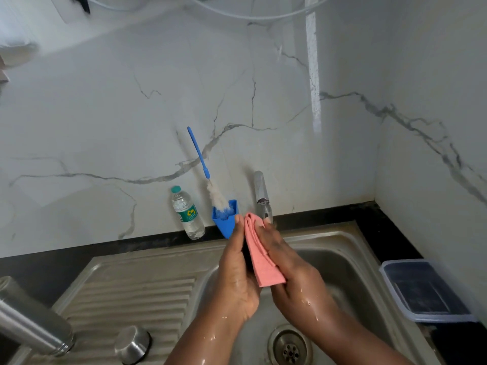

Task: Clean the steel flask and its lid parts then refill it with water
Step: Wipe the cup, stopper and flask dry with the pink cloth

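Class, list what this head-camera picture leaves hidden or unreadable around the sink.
- Steel flask: cut off by the left edge; its mouth and inside are out of view.
- Dark item between the left hand and right hand: hidden by the pink cloth.
- Water bottle label: too small to read.
- Tap: no stream discernible.

The flask (31,320) and cup (133,343) are shiny metal. The sink (137,285) is dull metal with ridges. The pink cloth (261,256) looks soft. The bottle (187,213) is clear plastic.
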Tool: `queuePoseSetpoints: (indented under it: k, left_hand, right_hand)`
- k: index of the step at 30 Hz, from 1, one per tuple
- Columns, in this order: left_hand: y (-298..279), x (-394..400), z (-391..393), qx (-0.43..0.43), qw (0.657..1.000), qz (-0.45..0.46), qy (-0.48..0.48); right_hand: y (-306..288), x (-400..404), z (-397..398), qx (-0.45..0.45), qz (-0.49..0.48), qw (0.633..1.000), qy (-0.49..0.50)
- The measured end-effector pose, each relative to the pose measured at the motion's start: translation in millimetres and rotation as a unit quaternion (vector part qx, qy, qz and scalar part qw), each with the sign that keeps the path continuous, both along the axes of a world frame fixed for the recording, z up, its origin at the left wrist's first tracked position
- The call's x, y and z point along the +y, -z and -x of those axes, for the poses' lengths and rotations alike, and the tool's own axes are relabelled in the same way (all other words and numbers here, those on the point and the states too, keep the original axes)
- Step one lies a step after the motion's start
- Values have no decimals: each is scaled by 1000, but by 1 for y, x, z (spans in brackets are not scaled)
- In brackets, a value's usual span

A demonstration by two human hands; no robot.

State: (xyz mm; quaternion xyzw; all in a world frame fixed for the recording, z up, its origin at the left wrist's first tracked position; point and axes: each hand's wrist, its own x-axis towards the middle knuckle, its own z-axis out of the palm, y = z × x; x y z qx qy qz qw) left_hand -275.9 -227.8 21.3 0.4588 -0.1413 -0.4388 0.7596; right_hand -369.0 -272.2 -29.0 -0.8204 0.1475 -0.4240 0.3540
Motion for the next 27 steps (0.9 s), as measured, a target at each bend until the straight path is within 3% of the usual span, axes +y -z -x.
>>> queuePoseSetpoints:
  k: [4, 11, 17, 21, 24, 27]
  left_hand:
    - [7, -1, -7, -1, 1000, -11, -11]
    - [3, 2, -11, 2, 997, -73, -28]
    - [13, 4, -16, 17, 995, -77, -63]
    - [7, 15, -20, -1, 998, -68, -18]
    - [7, 21, -22, -34, 994, -95, 35]
    - [9, 19, -23, 69, 991, -112, 13]
  right_hand:
    - [-1, -3, -1, -94, -134, 983, -79]
    - [12, -2, -3, -46, -23, 998, -32]
    - [11, -3, -7, -52, -145, 987, -48]
    - [16, 4, -11, -31, -132, 990, -31]
    - [18, 4, -14, -26, -179, 984, -3]
    - [15, 5, -10, -45, -187, 981, 27]
